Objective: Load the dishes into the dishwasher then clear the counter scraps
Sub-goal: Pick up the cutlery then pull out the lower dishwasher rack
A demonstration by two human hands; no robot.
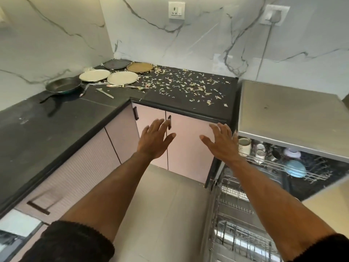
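Now left hand and right hand spread wide, empty; 4 plates, frying pan at 11 o'clock, scraps at 12.

Nothing readable is showing anywhere: no text, label, brand, number or sign is appearing on the plates, pan, wall sockets, cupboards or dishwasher.

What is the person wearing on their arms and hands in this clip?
Both forearms are bare, with dark, fuzzy knit sleeves pushed up near the elbows: left sleeve, right sleeve. The left hand and right hand are bare; no gloves, rings, watch or bracelets show.
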